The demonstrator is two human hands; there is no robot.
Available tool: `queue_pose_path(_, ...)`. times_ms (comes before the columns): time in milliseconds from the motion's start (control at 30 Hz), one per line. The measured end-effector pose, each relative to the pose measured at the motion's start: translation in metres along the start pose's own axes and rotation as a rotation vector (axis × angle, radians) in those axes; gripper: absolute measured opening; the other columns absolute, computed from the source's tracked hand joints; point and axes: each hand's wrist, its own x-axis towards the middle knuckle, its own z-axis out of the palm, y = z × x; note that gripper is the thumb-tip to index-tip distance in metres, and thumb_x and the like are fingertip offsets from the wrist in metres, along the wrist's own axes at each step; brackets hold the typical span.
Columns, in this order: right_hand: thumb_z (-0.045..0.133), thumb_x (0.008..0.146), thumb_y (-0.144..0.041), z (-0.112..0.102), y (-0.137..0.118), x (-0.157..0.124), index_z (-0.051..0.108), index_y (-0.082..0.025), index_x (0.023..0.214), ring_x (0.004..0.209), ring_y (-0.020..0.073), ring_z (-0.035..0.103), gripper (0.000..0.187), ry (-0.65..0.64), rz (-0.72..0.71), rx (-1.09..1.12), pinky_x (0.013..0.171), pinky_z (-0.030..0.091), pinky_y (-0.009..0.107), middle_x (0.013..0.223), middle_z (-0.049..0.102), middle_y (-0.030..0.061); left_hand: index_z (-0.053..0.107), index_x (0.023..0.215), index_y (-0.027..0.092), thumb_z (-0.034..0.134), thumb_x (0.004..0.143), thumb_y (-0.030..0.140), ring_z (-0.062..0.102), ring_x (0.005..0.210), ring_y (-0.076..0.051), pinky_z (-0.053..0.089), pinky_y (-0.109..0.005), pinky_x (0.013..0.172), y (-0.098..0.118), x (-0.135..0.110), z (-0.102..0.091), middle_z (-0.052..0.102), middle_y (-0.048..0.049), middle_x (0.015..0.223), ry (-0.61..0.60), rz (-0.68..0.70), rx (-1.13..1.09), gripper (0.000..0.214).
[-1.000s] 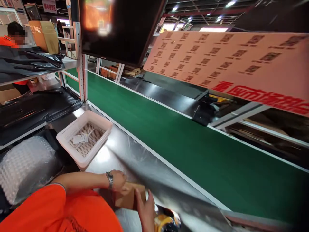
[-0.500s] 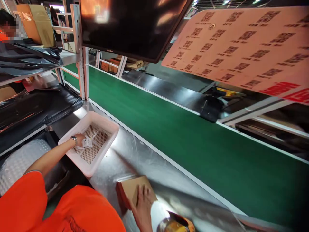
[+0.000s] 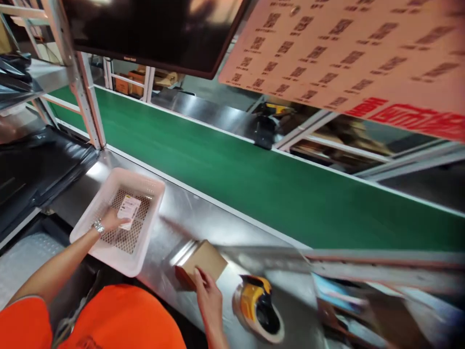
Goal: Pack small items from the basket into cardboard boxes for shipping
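Observation:
My left hand [image 3: 112, 219], with a metal watch on the wrist, reaches into a pale pink plastic basket [image 3: 150, 220]. Its fingers hold a small white card-like packet with printed text [image 3: 129, 209] above the mesh bottom. On the metal table, a small brown cardboard box [image 3: 208, 259] lies right of the basket. My right hand [image 3: 209, 293] has its fingers closed at the box's near edge; part of the grip is hidden. Beside that hand rests a yellow and black tape dispenser [image 3: 258, 305] with a tape roll.
A green conveyor belt [image 3: 218, 169] runs behind the metal table [image 3: 174, 228]. Above it hang a dark screen [image 3: 152, 34] and a pink board with printed codes [image 3: 327, 63]. A metal post [image 3: 85, 97] stands at left. Bubble wrap [image 3: 29, 261] lies lower left.
The view has swung right. In my left hand the white packet has lifted and tilted toward me. My right hand has slid from the box's top to its near edge.

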Motion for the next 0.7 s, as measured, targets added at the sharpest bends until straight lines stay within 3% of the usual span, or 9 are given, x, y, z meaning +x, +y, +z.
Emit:
queue_pose_path(100, 0.073, 0.079, -0.095, 0.027, -0.059, -0.025, 0.085, -0.021, 0.111, 0.094, 0.0351, 0.080, 0.082, -0.134, 0.077, 0.220, 0.083, 0.069, 0.048, 0.103, 0.085, 0.0145, 0.084, 0.131, 0.019, 0.078, 0.095, 0.048, 0.083, 0.124, -0.032, 0.068, -0.045, 0.107, 0.045, -0.014, 0.042, 0.086, -0.0129, 0.134, -0.006, 0.079, -0.377, 0.046)
queue_pose_path(167, 0.076, 0.082, -0.091, 0.038, -0.091, -0.040, 0.086, -0.023, 0.114, 0.095, 0.0311, 0.079, 0.076, -0.234, 0.091, 0.356, 0.080, 0.067, 0.043, 0.106, 0.085, 0.0125, 0.085, 0.127, 0.019, 0.081, 0.091, 0.050, 0.083, 0.119, -0.033, 0.070, -0.045, 0.102, 0.079, -0.029, 0.072, 0.087, -0.0127, 0.129, -0.061, 0.093, -0.578, 0.048)
queue_pose_path(267, 0.077, 0.085, -0.087, 0.038, -0.115, -0.059, 0.085, -0.024, 0.105, 0.084, 0.0241, 0.074, 0.066, -0.265, 0.066, 0.450, 0.074, 0.063, 0.035, 0.092, 0.082, 0.0073, 0.086, 0.115, 0.019, 0.081, 0.088, 0.052, 0.085, 0.106, -0.032, 0.072, -0.043, 0.090, 0.119, -0.049, 0.108, 0.089, -0.0119, 0.116, -0.174, 0.107, -0.653, 0.042)
queue_pose_path(367, 0.078, 0.085, -0.085, 0.023, -0.113, -0.077, 0.082, -0.023, 0.092, 0.065, 0.0168, 0.060, 0.063, -0.186, 0.076, 0.488, 0.059, 0.052, 0.029, 0.075, 0.073, 0.0017, 0.084, 0.108, 0.019, 0.081, 0.089, 0.050, 0.085, 0.103, -0.031, 0.071, -0.042, 0.090, 0.141, -0.061, 0.130, 0.089, -0.0122, 0.113, -0.244, 0.127, -0.671, 0.037)
queue_pose_path(533, 0.086, 0.078, -0.079, -0.009, -0.093, -0.100, 0.078, -0.022, 0.087, 0.062, 0.0142, 0.056, 0.058, -0.038, 0.131, 0.560, 0.051, 0.043, 0.025, 0.080, 0.075, 0.0028, 0.084, 0.110, 0.019, 0.082, 0.086, 0.051, 0.084, 0.105, -0.031, 0.069, -0.039, 0.083, 0.161, -0.078, 0.154, 0.088, -0.0143, 0.118, -0.261, 0.114, -0.672, 0.041)
queue_pose_path(700, 0.089, 0.074, -0.076, -0.043, -0.076, -0.118, 0.078, -0.021, 0.085, 0.058, 0.0127, 0.052, 0.058, 0.016, 0.117, 0.574, 0.049, 0.039, 0.025, 0.076, 0.074, 0.0021, 0.081, 0.095, 0.016, 0.087, 0.080, 0.059, 0.073, 0.071, -0.021, 0.054, -0.028, 0.058, 0.186, -0.104, 0.186, 0.083, -0.0092, 0.086, -0.238, 0.153, -0.753, 0.047)
